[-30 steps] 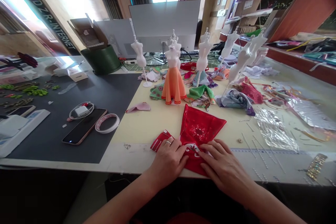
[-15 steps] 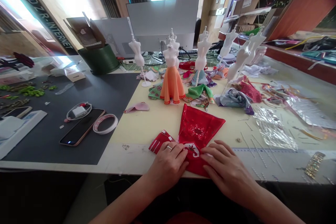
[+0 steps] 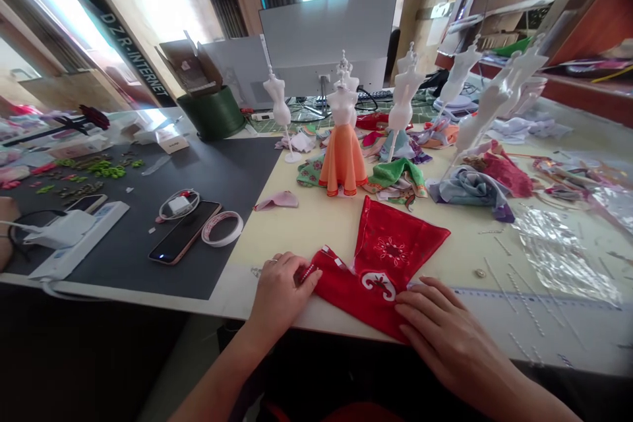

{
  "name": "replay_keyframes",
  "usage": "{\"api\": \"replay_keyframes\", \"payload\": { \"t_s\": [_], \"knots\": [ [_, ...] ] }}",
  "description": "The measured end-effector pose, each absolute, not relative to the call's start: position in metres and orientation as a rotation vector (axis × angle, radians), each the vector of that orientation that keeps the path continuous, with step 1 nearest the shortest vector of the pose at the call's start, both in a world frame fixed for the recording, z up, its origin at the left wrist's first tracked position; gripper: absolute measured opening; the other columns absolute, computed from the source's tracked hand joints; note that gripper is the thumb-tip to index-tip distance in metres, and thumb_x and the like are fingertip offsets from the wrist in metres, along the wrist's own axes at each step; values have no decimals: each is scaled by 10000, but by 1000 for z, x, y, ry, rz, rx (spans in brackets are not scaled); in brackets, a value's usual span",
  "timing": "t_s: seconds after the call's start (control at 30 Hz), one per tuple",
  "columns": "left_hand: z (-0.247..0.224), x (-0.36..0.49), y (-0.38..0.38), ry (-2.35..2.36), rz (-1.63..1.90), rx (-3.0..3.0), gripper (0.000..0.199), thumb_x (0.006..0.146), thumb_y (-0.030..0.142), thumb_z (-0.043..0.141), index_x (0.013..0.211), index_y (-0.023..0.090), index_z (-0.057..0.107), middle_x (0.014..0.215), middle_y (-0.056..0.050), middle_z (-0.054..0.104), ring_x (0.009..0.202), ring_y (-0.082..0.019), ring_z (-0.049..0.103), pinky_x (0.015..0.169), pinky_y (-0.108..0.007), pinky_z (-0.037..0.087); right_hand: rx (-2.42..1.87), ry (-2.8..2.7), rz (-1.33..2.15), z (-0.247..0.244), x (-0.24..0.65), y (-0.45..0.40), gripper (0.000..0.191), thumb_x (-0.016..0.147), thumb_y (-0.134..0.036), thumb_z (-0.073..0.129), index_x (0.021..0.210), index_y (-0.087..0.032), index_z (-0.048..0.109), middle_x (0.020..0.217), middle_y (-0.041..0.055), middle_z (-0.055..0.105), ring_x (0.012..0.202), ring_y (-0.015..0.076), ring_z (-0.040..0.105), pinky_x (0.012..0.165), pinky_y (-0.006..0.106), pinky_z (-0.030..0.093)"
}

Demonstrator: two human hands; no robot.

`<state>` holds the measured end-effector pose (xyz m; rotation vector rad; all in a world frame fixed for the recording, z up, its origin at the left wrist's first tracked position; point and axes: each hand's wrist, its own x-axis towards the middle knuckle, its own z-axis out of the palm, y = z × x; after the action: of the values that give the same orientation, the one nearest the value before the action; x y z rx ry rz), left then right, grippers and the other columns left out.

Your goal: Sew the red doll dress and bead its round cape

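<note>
A red embroidered doll garment (image 3: 390, 244) lies spread near the table's front edge, with a flower motif and a white curled patch. Its narrow left part carries rows of small white beads. My left hand (image 3: 284, 290), with a ring on one finger, is closed on that left end, thumb and fingers at the cloth's edge. On the right side, my right hand (image 3: 440, 320) rests with fingers stretched out over the lower edge of the cloth beside the white patch. Behind the garment stands a small dress form (image 3: 343, 105) wearing an orange skirt (image 3: 342, 161).
Several white dress forms and crumpled fabric scraps (image 3: 398, 175) stand behind. To the right lie bead strips (image 3: 527, 303), a ruler (image 3: 487, 293) and clear plastic wrap (image 3: 564, 254). A phone (image 3: 185, 234), a tape roll (image 3: 222, 229) and a power strip (image 3: 82, 244) lie left.
My left hand has slid left from beside the white patch to the beaded end of the garment. My right hand stays on the right part of the cloth. The view has turned left.
</note>
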<state>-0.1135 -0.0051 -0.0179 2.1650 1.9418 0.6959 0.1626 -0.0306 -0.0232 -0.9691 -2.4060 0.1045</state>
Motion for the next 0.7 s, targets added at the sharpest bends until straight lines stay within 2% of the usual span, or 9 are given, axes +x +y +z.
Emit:
{"api": "replay_keyframes", "payload": {
  "t_s": [0.13,0.3,0.5,0.7],
  "knots": [
    [-16,-107,-7,1820,849,2055,94,801,219,547,715,188,566,774,-14,620,780,-182,549,767,-331,412,-998,-2410,99,-25,163,-30,210,887,-164,468,998,-181,645,1030,60,648,975,215,551,981,441,369],
    [-11,-111,-19,1802,898,1712,55,788,242,533,796,196,562,806,-13,622,787,-168,576,734,-296,439,-999,-2420,58,-24,163,-30,219,900,-182,449,994,-189,647,1029,67,650,977,216,557,964,428,384],
    [-14,-113,-22,1752,775,1681,366,786,195,472,1150,222,499,761,6,594,762,-172,570,773,-320,450,-957,-2430,52,-24,165,-29,207,893,-163,461,1003,-164,636,1000,88,632,964,226,552,960,449,379],
    [-15,-109,-18,1781,917,1672,398,787,200,483,1184,215,503,875,-27,623,878,-186,576,840,-337,438,-912,-2399,73,-22,162,-34,174,875,-168,518,1018,-154,616,1023,97,604,987,237,520,952,448,376]
  ]
}}
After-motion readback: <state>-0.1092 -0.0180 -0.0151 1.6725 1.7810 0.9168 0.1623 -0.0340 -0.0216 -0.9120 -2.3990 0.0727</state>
